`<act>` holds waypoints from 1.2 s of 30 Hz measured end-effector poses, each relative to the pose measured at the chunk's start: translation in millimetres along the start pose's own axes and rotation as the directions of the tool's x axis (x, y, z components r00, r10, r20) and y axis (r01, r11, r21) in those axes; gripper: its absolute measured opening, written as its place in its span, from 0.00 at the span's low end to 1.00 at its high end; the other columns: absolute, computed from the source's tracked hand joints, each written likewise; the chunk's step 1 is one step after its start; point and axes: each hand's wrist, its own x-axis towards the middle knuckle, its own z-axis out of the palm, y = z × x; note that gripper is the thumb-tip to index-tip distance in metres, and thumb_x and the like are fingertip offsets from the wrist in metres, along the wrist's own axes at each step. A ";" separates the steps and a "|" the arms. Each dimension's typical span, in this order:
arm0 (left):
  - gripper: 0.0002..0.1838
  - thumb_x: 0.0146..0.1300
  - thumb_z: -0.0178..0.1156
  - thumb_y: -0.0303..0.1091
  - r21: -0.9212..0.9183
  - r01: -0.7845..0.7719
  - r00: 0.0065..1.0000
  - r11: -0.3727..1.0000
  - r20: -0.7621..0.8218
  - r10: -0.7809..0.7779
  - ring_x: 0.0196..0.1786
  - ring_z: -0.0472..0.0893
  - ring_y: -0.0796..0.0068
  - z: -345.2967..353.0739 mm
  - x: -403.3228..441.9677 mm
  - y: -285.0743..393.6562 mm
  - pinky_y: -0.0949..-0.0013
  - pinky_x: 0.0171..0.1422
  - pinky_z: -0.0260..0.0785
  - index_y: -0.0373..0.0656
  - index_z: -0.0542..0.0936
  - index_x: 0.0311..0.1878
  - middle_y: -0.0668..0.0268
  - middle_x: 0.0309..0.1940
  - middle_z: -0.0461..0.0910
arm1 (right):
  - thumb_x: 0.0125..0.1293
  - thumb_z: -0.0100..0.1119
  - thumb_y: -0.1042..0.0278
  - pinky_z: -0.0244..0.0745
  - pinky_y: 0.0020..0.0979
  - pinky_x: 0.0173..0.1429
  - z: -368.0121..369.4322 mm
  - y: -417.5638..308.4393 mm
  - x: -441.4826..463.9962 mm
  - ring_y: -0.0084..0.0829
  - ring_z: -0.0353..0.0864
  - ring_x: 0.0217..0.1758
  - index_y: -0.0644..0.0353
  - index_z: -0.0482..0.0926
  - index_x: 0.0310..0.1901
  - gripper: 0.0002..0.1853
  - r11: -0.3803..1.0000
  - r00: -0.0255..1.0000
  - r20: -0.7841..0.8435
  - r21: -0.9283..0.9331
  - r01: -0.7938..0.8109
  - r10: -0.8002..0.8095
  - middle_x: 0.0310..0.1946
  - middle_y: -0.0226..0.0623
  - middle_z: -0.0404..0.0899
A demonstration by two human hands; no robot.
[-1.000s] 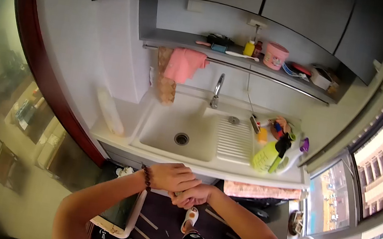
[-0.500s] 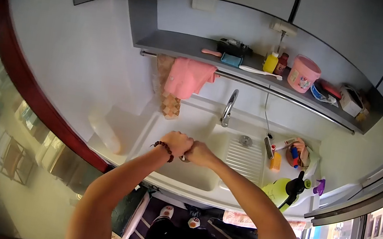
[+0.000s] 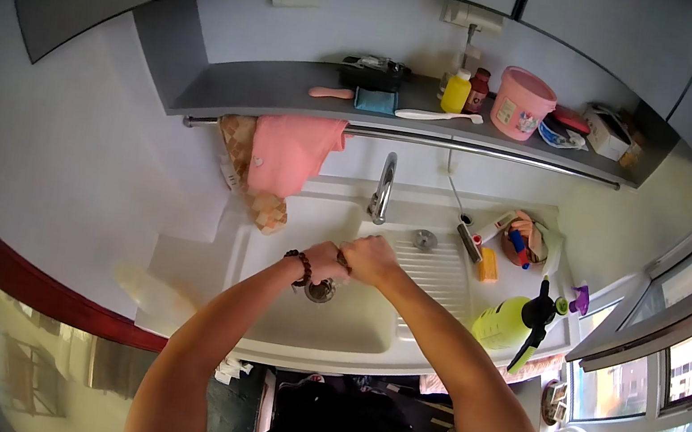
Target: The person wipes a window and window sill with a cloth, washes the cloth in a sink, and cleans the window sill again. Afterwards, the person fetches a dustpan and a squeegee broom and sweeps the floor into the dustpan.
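Observation:
My left hand (image 3: pixel 327 262), with a dark beaded bracelet at its wrist, is over the white sink basin (image 3: pixel 328 331), just above the drain (image 3: pixel 320 291). Touching it on the right is my right hand (image 3: pixel 370 259), its fingers curled. Both hands look closed, and a small dark thing shows between them, too small to name. Behind the hands stands the chrome faucet (image 3: pixel 383 188). The ribbed drainboard (image 3: pixel 435 284) lies to the right of my right hand.
A pink cloth (image 3: pixel 288 153) hangs from the metal rail (image 3: pixel 465 150). Right of the sink are a yellow-green spray bottle (image 3: pixel 503 322), an orange sponge (image 3: pixel 489 265) and a bowl of items (image 3: pixel 528 240). The shelf above holds a pink bucket (image 3: pixel 523 105) and bottles (image 3: pixel 456 91).
Both hands, still together, have moved forward from in front of the counter to over the sink. The view has shifted, and the shelf now appears nearer.

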 end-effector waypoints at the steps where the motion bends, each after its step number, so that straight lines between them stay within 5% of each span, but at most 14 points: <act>1: 0.21 0.53 0.73 0.45 0.030 -0.019 0.993 0.999 -0.117 0.022 0.41 0.85 0.51 -1.1 -3.2 0.8 0.55 0.52 0.79 0.38 0.84 0.42 0.51 0.37 0.85 | 0.50 0.70 0.62 0.83 0.45 0.43 5.6 2.4 0.3 0.49 0.88 0.37 0.55 0.86 0.31 0.08 1.000 1.000 0.006 0.002 -0.011 0.011 0.31 0.48 0.86; 4: 0.24 0.55 0.73 0.45 0.119 -0.153 0.914 0.981 -0.361 0.186 0.48 0.83 0.52 9.8 -2.5 -12.6 0.54 0.55 0.77 0.37 0.82 0.47 0.50 0.47 0.81 | 0.50 0.75 0.66 0.82 0.41 0.37 15.5 11.5 -1.4 0.43 0.88 0.33 0.60 0.83 0.30 0.10 0.961 0.980 0.080 0.193 -0.197 0.184 0.29 0.47 0.86; 6: 0.25 0.56 0.73 0.44 0.192 -0.251 0.821 0.949 -0.476 0.314 0.53 0.81 0.52 13.9 -6.5 -15.3 0.55 0.57 0.76 0.39 0.81 0.52 0.50 0.55 0.77 | 0.52 0.78 0.67 0.73 0.30 0.24 13.3 26.6 -0.4 0.31 0.82 0.22 0.61 0.78 0.26 0.14 0.537 0.793 0.543 0.597 -0.596 0.277 0.21 0.39 0.80; 7: 0.27 0.55 0.74 0.44 0.518 -0.177 0.691 0.837 -0.540 0.480 0.57 0.79 0.52 7.2 -15.7 -7.0 0.56 0.60 0.75 0.40 0.80 0.54 0.49 0.61 0.71 | 0.52 0.78 0.67 0.73 0.30 0.24 9.7 28.2 -6.2 0.31 0.82 0.22 0.61 0.78 0.26 0.14 0.536 0.790 0.547 0.595 -0.600 0.276 0.21 0.39 0.80; 9: 0.29 0.54 0.74 0.43 0.766 -0.033 0.556 0.642 -0.520 0.649 0.60 0.77 0.52 0.5 -27.9 1.2 0.58 0.63 0.74 0.42 0.79 0.57 0.49 0.67 0.65 | 0.59 0.71 0.73 0.54 0.25 0.19 2.6 28.8 -18.7 0.20 0.63 0.16 0.58 0.71 0.25 0.14 -0.127 0.777 0.629 0.769 -0.626 -0.017 0.19 0.29 0.70; 13: 0.28 0.64 0.57 0.33 0.822 -0.251 0.610 0.511 -0.276 0.743 0.71 0.70 0.63 28.0 3.5 -30.7 0.53 0.74 0.64 0.44 0.73 0.69 0.58 0.66 0.72 | 0.66 0.61 0.73 0.43 0.24 0.21 13.0 15.4 -27.7 0.16 0.50 0.16 0.50 0.65 0.23 0.17 -0.368 0.774 0.557 0.681 -0.633 -0.300 0.17 0.21 0.56; 21: 0.21 0.59 0.59 0.32 0.677 -0.451 0.615 0.582 -0.237 0.752 0.43 0.85 0.64 33.6 43.9 -55.7 0.66 0.42 0.80 0.40 0.77 0.57 0.62 0.40 0.80 | 0.61 0.61 0.76 0.44 0.25 0.20 -10.0 -20.4 -21.0 0.16 0.50 0.15 0.51 0.63 0.21 0.17 -0.347 0.762 0.625 0.686 -0.640 -0.170 0.16 0.20 0.56; 24: 0.19 0.57 0.62 0.31 0.667 -0.253 0.797 0.701 -0.266 0.542 0.41 0.87 0.57 4.1 8.8 -16.4 0.64 0.40 0.81 0.38 0.76 0.52 0.57 0.33 0.83 | 0.58 0.66 0.74 0.60 0.32 0.21 2.4 -22.3 -15.5 0.29 0.69 0.15 0.57 0.72 0.24 0.10 -0.125 0.856 0.513 0.855 -0.503 0.062 0.16 0.33 0.71; 26: 0.18 0.57 0.64 0.30 0.533 -0.282 0.803 0.798 -0.324 0.501 0.41 0.87 0.54 33.1 49.0 -53.0 0.63 0.40 0.81 0.38 0.77 0.51 0.53 0.34 0.84 | 0.54 0.67 0.72 0.77 0.42 0.32 16.4 -26.8 -11.0 0.47 0.85 0.30 0.62 0.81 0.33 0.06 0.766 0.948 -0.024 0.595 -0.241 0.317 0.26 0.49 0.83; 28: 0.17 0.56 0.65 0.30 0.386 -0.307 0.811 0.870 -0.371 0.451 0.41 0.87 0.50 38.5 59.9 -56.6 0.62 0.40 0.82 0.37 0.78 0.50 0.49 0.36 0.84 | 0.54 0.67 0.70 0.80 0.45 0.39 0.7 -27.5 -4.3 0.51 0.85 0.36 0.62 0.82 0.36 0.08 0.841 0.941 0.078 0.429 -0.329 0.328 0.31 0.52 0.84; 30: 0.14 0.58 0.65 0.29 0.094 -0.053 0.953 0.994 -0.292 0.079 0.38 0.88 0.54 37.9 60.1 -46.6 0.61 0.40 0.83 0.35 0.79 0.47 0.47 0.40 0.85 | 0.54 0.66 0.69 0.82 0.48 0.46 6.1 -24.6 -3.0 0.54 0.86 0.43 0.62 0.83 0.39 0.11 0.887 0.917 0.182 0.247 -0.391 0.354 0.35 0.55 0.85; 31: 0.14 0.58 0.65 0.29 0.095 -0.056 0.953 0.994 -0.292 0.082 0.38 0.88 0.54 29.1 49.4 -39.7 0.61 0.40 0.83 0.35 0.79 0.47 0.47 0.40 0.85 | 0.53 0.66 0.68 0.83 0.48 0.46 18.5 -15.4 -1.0 0.54 0.86 0.41 0.62 0.83 0.38 0.11 0.935 0.964 0.063 0.238 -0.264 0.257 0.34 0.53 0.85; 32: 0.13 0.58 0.64 0.28 -0.264 -0.089 0.982 0.961 -0.185 0.040 0.37 0.88 0.58 19.7 35.8 -34.2 0.61 0.40 0.83 0.34 0.80 0.46 0.49 0.40 0.85 | 0.53 0.65 0.67 0.83 0.48 0.45 31.4 -7.2 0.1 0.53 0.86 0.39 0.61 0.83 0.37 0.10 0.967 0.987 -0.053 0.215 -0.135 0.149 0.32 0.52 0.85; 36: 0.18 0.60 0.64 0.28 -0.574 -0.105 0.994 0.812 -0.029 0.109 0.35 0.86 0.66 30.2 37.7 -46.3 0.62 0.38 0.84 0.33 0.77 0.53 0.58 0.39 0.84 | 0.53 0.65 0.67 0.82 0.47 0.47 31.5 -5.4 -2.6 0.52 0.86 0.41 0.58 0.82 0.38 0.10 0.978 0.991 -0.023 0.168 -0.125 0.130 0.34 0.48 0.85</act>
